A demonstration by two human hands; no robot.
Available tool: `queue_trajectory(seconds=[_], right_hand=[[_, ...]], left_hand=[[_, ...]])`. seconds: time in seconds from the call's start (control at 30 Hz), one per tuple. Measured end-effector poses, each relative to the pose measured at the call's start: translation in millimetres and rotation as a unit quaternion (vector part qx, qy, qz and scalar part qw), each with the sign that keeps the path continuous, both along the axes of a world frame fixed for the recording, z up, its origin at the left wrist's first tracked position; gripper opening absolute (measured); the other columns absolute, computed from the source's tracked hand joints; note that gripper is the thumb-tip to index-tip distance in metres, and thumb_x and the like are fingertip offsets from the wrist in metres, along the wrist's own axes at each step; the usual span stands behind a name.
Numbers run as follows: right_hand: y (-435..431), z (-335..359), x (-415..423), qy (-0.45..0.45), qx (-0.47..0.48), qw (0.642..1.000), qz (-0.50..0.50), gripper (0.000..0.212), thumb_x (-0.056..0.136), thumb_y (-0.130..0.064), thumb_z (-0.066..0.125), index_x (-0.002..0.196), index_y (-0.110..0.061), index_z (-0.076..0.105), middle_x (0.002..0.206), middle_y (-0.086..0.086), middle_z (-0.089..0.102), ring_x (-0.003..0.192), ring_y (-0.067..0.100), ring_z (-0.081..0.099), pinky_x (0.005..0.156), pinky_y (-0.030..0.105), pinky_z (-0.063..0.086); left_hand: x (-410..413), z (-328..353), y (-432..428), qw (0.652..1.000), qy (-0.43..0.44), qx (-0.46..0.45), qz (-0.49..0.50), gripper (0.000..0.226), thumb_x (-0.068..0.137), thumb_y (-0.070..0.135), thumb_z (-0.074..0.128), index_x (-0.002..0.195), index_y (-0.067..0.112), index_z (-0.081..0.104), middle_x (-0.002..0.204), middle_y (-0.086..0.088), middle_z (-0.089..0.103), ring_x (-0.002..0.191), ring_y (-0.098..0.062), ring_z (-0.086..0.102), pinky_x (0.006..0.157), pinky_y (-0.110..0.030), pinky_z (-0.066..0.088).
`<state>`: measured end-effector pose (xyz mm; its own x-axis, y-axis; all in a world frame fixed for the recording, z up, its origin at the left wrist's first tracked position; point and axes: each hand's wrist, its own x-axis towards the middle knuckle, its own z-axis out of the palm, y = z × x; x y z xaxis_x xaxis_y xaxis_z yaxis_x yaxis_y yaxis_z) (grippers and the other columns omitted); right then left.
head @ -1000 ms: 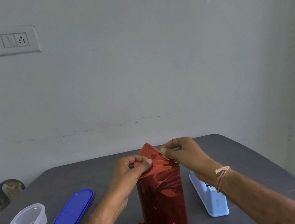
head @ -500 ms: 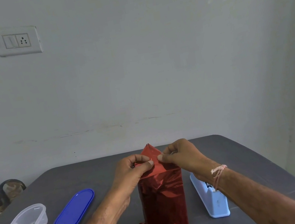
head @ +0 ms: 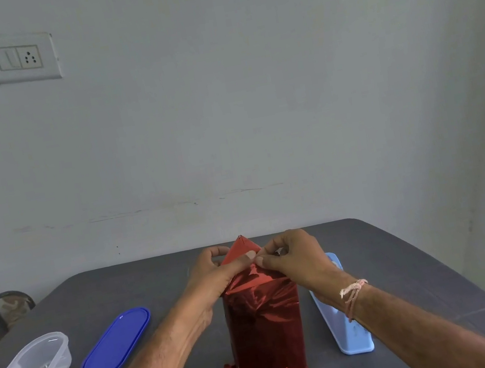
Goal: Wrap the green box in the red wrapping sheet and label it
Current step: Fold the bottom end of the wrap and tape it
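Glossy, crinkled red wrapping sheet (head: 264,326), tall and boxy, peaked in a triangular flap; flap base pinched by left hand (head: 216,274) and right hand (head: 298,258), thumb tips almost touching

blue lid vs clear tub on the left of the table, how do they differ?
The blue lid is opaque; the clear tub is see-through, with pale items inside, too blurred to identify. The lid lies flat and thin; the tub stands deep-walled and open. The lid sits nearer the red-wrapped box; the tub is further left, cut by the frame edge. Both are long ovals resting apart on the grey table.
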<state>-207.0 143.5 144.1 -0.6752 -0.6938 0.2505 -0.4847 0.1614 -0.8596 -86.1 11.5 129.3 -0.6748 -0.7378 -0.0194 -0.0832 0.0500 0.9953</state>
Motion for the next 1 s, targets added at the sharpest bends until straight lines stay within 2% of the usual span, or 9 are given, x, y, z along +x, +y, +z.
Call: queue_trajectory(seconds=[0.17, 0.23, 0.33, 0.4, 0.5, 0.6, 0.7, 0.8, 1.0], right_hand=[[0, -4, -2, 0.002, -0.004, 1.000, -0.014, 0.002, 0.083, -0.020, 0.081, 0.082, -0.019, 0.080, 0.061, -0.013, 0.065, 0.056, -0.003, 0.058, 0.054, 0.009, 0.043], [0, -5, -3, 0.003, -0.009, 1.000, -0.010, 0.002, 0.084, -0.019, 0.080, 0.083, -0.020, 0.079, 0.066, -0.012, 0.067, 0.061, 0.000, 0.059, 0.056, 0.010, 0.044], [-1, -8, -4, -0.007, -0.013, 1.000, -0.008, 0.004, 0.087, -0.018, 0.077, 0.086, -0.021, 0.078, 0.070, -0.009, 0.068, 0.068, 0.008, 0.066, 0.059, 0.014, 0.049], [-1, -8, -7, -0.025, -0.018, 0.999, 0.010, 0.007, 0.088, -0.016, 0.076, 0.089, -0.022, 0.077, 0.069, -0.006, 0.067, 0.070, 0.013, 0.067, 0.063, 0.018, 0.052], [7, -8, -14, -0.091, -0.071, 0.991, 0.065, 0.011, 0.090, -0.013, 0.075, 0.099, -0.018, 0.075, 0.078, 0.001, 0.072, 0.075, 0.014, 0.069, 0.069, 0.020, 0.054], [16, -12, -12, -0.133, -0.113, 0.978, 0.115, 0.020, 0.088, -0.007, 0.076, 0.108, -0.011, 0.072, 0.088, 0.010, 0.072, 0.081, 0.018, 0.072, 0.076, 0.023, 0.056], [16, -20, -12, -0.135, -0.129, 0.977, 0.105, 0.023, 0.088, 0.003, 0.072, 0.107, -0.009, 0.072, 0.095, 0.016, 0.073, 0.086, 0.021, 0.072, 0.080, 0.027, 0.059], [14, -25, -12, -0.168, -0.156, 0.969, 0.094, 0.025, 0.090, 0.007, 0.067, 0.109, -0.008, 0.071, 0.105, 0.027, 0.071, 0.088, 0.021, 0.070, 0.084, 0.029, 0.060], [17, -39, -13, -0.239, -0.197, 0.947, 0.084, 0.020, 0.094, 0.000, 0.065, 0.112, -0.006, 0.071, 0.101, 0.012, 0.073, 0.091, 0.021, 0.065, 0.091, 0.037, 0.054]], left_hand=[[-7, 3, -9, 0.998, -0.038, -0.008, -0.042, 0.061, 0.065, 0.040, 0.093, 0.114, 0.012, 0.070, 0.100, -0.006, 0.079, 0.088, -0.019, 0.077, 0.078, -0.030, 0.060], [-7, 3, -10, 0.997, -0.047, -0.002, -0.063, 0.048, 0.072, 0.036, 0.090, 0.108, 0.007, 0.076, 0.093, -0.008, 0.080, 0.087, -0.023, 0.078, 0.088, -0.035, 0.061], [-6, 0, -13, 0.996, -0.063, 0.006, -0.065, 0.052, 0.067, 0.041, 0.091, 0.102, 0.005, 0.079, 0.092, -0.011, 0.080, 0.092, -0.029, 0.078, 0.097, -0.041, 0.059], [-6, -1, -15, 0.996, -0.062, 0.013, -0.061, 0.059, 0.061, 0.045, 0.092, 0.101, 0.004, 0.079, 0.091, -0.011, 0.080, 0.091, -0.029, 0.077, 0.094, -0.039, 0.060], [-5, -2, -14, 0.997, -0.048, 0.021, -0.051, 0.048, 0.069, 0.038, 0.091, 0.099, 0.003, 0.079, 0.089, -0.012, 0.080, 0.078, -0.022, 0.076, 0.079, -0.031, 0.059], [-4, -5, -15, 0.998, -0.041, 0.020, -0.039, 0.044, 0.071, 0.037, 0.090, 0.098, 0.004, 0.079, 0.087, -0.011, 0.080, 0.075, -0.020, 0.075, 0.077, -0.029, 0.058], [-5, -7, -13, 0.999, -0.035, 0.017, -0.032, 0.043, 0.072, 0.036, 0.090, 0.098, 0.004, 0.079, 0.087, -0.012, 0.080, 0.075, -0.020, 0.074, 0.076, -0.030, 0.056], [-5, -8, -10, 0.999, -0.026, 0.023, -0.019, 0.040, 0.073, 0.034, 0.090, 0.098, 0.004, 0.078, 0.085, -0.011, 0.080, 0.071, -0.018, 0.073, 0.067, -0.026, 0.056], [-2, -11, -9, 0.999, -0.012, 0.028, -0.010, 0.044, 0.072, 0.035, 0.090, 0.102, 0.005, 0.078, 0.089, -0.010, 0.080, 0.075, -0.018, 0.074, 0.063, -0.023, 0.053]])
